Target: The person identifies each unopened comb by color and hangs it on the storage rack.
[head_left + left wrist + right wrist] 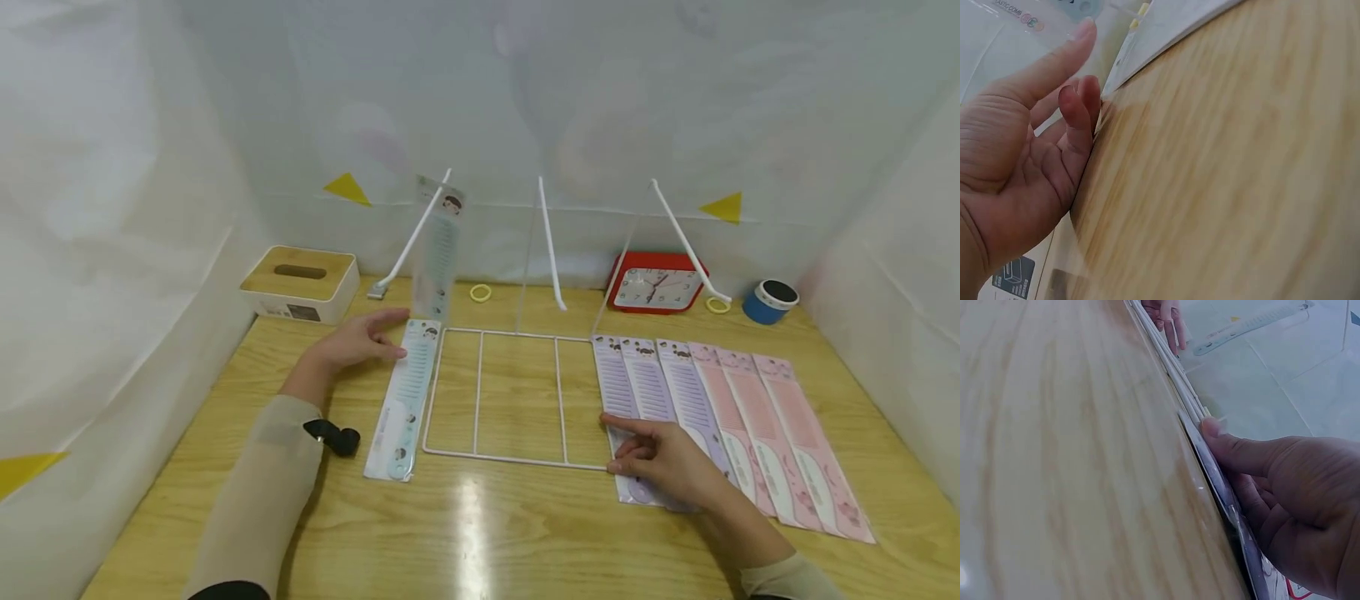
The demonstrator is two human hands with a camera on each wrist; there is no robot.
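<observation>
- Blue-green comb packet was laid flat on the wooden table, just beside the left edge of the white wire rack.
- Its left edge was met by the left hand, whose index finger was stretched forward and whose other fingers were loosely bent; no firm grip on the packet could be made out.
- A second blue-green packet was hung upright at the rack's left rod, while the middle and right rods were left bare.
- The rack's near right corner was touched by the thumb of the right hand; its index finger was held straight, well apart from the thumb, and its remaining fingers were tucked in over the purple packets.
- Three purple packets were lined up, overlapping, at the rack's right side, and were followed farther right by three pink packets.
- Behind, a tissue box was placed at the left, and a red clock and a blue cylinder at the right.
- Two yellow rings were also seen near the back, before a pale sheet marked with yellow triangles.
</observation>
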